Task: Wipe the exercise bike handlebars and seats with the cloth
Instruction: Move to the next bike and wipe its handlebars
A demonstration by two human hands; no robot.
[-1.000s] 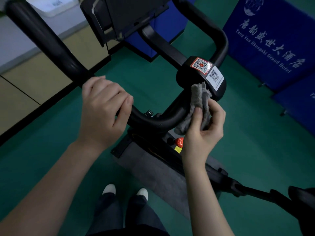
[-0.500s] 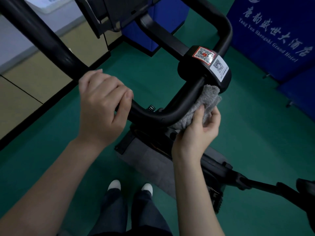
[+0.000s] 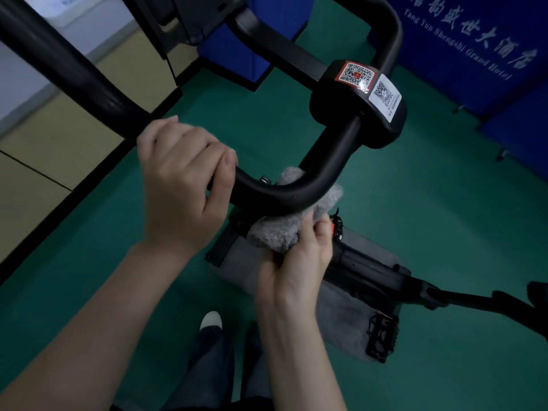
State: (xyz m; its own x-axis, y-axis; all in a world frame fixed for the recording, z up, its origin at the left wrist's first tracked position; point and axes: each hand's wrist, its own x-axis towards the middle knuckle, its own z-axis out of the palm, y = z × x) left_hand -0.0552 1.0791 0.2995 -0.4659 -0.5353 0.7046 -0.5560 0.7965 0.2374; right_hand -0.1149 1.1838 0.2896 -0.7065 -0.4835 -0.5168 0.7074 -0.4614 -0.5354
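Two hands work at the black handlebar (image 3: 326, 170) of the exercise bike. Open green floor (image 3: 444, 209) spreads to the right of the bar as far as a blue banner (image 3: 474, 22) with white lettering. To the left it runs to a dark skirting line under a beige wall (image 3: 44, 143).

The left hand (image 3: 181, 185) is curled over the top of the bar at its near bend, fingers wrapped round the tube. The right hand (image 3: 296, 262) sits just below that bend and grips a grey fluffy cloth (image 3: 272, 232), which is bunched against the underside of the tube. A tuft shows above the bar on its far side, so the cloth seems to wrap partway round.

The tube is glossy. Further up it, a black block (image 3: 382, 126) carries two QR stickers. A grey mat (image 3: 335, 315) lies under the bike frame, with a black pedal (image 3: 381, 336) above its near edge.
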